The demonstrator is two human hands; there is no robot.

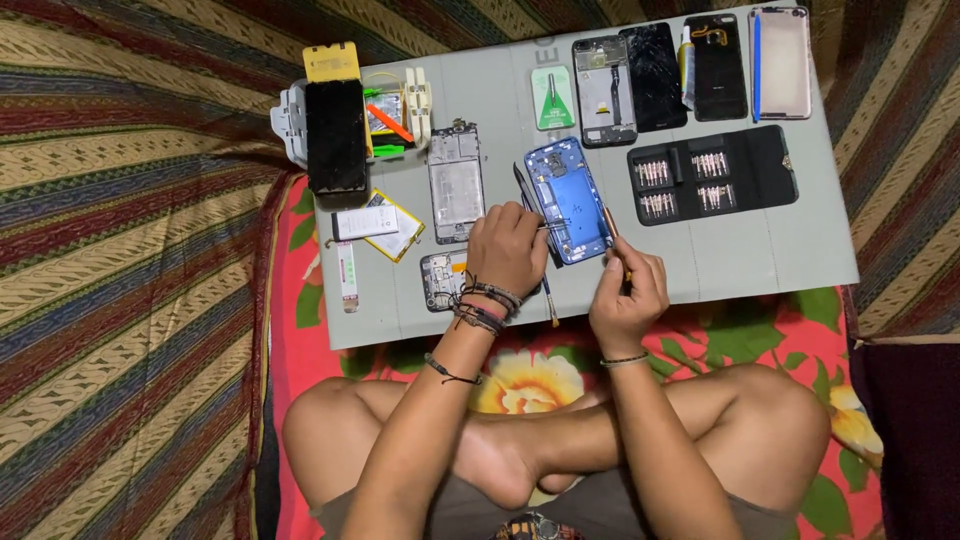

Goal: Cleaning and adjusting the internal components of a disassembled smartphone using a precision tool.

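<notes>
Crossed bare legs (560,450) fill the bottom of the view, resting on a red flowered cloth (300,330). Beyond them lies a grey work mat (760,255), and both hands reach onto its near edge. Between the hands sits the blue phone frame (568,200), open side up. Its long axis runs away from the person, leaning a little to the left at the far end, so the top end points toward the far side of the mat. The left hand (505,250) is closed around thin tweezers (550,227), whose tip reaches the frame's lower left edge. The right hand (628,290) is clenched on a slim screwdriver (612,232), which slants up to the frame's lower right corner. Just right of the frame is a black case of screwdriver bits (712,172). To the left lie a silver phone frame (456,182) and a flat battery (395,225). More phone parts line the far edge.
</notes>
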